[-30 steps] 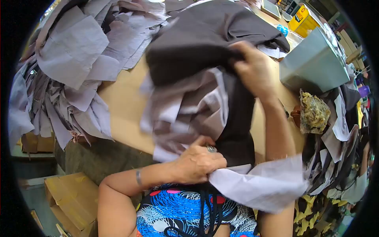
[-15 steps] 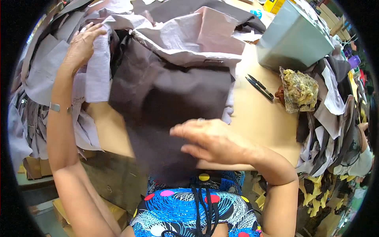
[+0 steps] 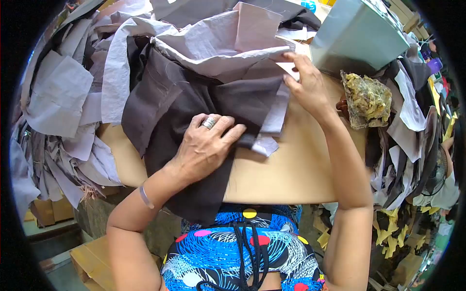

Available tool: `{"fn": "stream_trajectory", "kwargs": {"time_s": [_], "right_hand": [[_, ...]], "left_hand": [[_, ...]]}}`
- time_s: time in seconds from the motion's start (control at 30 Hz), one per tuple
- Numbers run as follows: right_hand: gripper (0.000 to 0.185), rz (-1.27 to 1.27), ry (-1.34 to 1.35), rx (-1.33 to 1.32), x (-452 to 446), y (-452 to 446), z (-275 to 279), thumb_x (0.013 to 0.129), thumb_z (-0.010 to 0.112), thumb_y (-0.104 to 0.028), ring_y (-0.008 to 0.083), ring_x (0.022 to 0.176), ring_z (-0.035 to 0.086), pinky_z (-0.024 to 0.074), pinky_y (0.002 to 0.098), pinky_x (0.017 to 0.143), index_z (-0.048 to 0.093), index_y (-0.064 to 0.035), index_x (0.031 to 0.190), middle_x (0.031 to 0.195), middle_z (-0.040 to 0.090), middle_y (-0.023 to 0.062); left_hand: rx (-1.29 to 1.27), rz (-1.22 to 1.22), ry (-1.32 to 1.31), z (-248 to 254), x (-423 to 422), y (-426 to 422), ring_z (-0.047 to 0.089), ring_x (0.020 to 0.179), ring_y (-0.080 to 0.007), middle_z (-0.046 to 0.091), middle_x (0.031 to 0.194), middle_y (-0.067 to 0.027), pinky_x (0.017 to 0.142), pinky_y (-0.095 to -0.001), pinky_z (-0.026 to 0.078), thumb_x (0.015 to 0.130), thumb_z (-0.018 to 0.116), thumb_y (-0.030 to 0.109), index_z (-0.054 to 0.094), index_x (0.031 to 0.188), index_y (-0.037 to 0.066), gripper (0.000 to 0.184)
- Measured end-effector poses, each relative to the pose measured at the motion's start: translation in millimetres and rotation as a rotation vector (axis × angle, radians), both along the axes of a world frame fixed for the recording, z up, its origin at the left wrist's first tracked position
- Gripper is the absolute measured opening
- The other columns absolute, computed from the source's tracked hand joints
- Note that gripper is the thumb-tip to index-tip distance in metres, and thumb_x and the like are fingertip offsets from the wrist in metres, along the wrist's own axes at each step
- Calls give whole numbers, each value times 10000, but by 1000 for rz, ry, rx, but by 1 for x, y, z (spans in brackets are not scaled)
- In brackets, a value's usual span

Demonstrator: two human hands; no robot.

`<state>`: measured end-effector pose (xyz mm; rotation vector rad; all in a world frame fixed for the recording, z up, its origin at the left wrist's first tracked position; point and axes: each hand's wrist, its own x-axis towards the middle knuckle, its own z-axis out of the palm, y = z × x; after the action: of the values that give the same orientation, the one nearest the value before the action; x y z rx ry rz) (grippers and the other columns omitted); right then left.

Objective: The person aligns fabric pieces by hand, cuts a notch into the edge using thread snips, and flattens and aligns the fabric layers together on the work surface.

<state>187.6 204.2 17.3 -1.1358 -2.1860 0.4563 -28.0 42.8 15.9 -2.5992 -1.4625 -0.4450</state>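
A dark brown cloth piece (image 3: pixel 204 102) with a pale lining (image 3: pixel 218 63) spreads over the table in front of me and hangs past its front edge. My left hand (image 3: pixel 206 143), with rings on one finger, presses on the dark cloth, its fingers curled into a fold. At the right edge of the lining is my right hand (image 3: pixel 308 82), its thumb and fingers apart; whether the fingertips touch the cloth is hard to tell. A small flap of pale cloth (image 3: pixel 266 145) pokes out beneath the dark layer.
Pale and grey cloth pieces (image 3: pixel 58 92) are heaped at the left. A grey metal tin (image 3: pixel 359 39) and a clear bag of yellowish bits (image 3: pixel 366 102) stand at the right of the tan table (image 3: pixel 286 174). More scraps (image 3: pixel 407 111) hang off the right edge.
My left hand has come down from the upper left pile onto the dark cloth. The right hand has moved up and right to the cloth's edge. The black snips have gone from sight.
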Motion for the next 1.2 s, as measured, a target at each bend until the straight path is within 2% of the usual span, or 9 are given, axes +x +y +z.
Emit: {"fn": "stream_trajectory", "kwargs": {"time_s": [0.13,0.27,0.4,0.6,0.73,0.83,0.93,1.03,1.2], "right_hand": [[513,-149,104,253,-17,23,1,762,575,-90,362,1109,535,424,424,955,466,-58,1262,1177,554,205],[558,-115,7,-232,-21,46,1,781,479,23,220,952,590,479,338,846,447,-83,1328,1149,576,159],[523,-77,79,-130,-22,44,7,783,421,86,120,729,559,501,263,675,534,-101,1258,994,639,93],[458,-187,-116,95,-18,41,-3,805,470,15,349,1002,609,470,404,885,522,-68,1252,1150,605,199],[446,-122,-39,387,-7,11,12,799,474,41,329,1063,575,458,413,895,532,-60,1229,1155,590,184],[395,-93,-46,810,-1,-20,24,751,573,18,318,820,617,492,421,764,577,-81,1134,986,623,125],[358,264,-58,203,-9,-44,8,738,616,-20,278,938,572,463,417,780,570,-75,1089,1021,588,94],[409,311,-177,167,-28,-51,-2,775,651,-103,317,1116,527,427,399,935,552,-80,1171,1127,586,156],[323,341,-195,-95,-32,-41,-11,763,636,-94,336,1002,577,443,396,885,575,-49,1077,1051,624,165]], "left_hand": [[-56,-26,-55,3,-19,-6,574,865,-209,563,878,-20,906,-375,378,704,626,24,630,922,117,237],[-96,-48,-96,6,-33,-13,565,863,-218,546,872,-29,905,-384,376,684,613,13,614,890,117,231],[-231,-23,-190,27,-54,-26,559,841,-266,528,830,-63,854,-390,410,608,580,-40,587,837,78,258],[-351,130,-348,26,-73,-38,551,822,-313,529,801,-117,757,-389,429,581,557,-97,575,813,13,258],[-374,114,-357,19,-74,-39,545,819,-305,555,836,-106,761,-379,426,599,600,-61,584,832,18,247],[-407,75,-397,21,-75,-39,549,826,-293,577,865,-97,763,-369,422,622,666,5,595,858,25,247],[-423,53,-409,24,-72,-37,555,821,-287,588,871,-99,764,-369,416,662,708,62,605,854,25,221],[-421,36,-394,24,-73,-35,563,796,-274,588,850,-104,753,-356,420,712,702,61,612,828,11,156],[-469,131,-824,27,-85,-45,555,771,-176,588,847,-87,699,-271,433,765,646,-31,613,834,-31,76]]}}
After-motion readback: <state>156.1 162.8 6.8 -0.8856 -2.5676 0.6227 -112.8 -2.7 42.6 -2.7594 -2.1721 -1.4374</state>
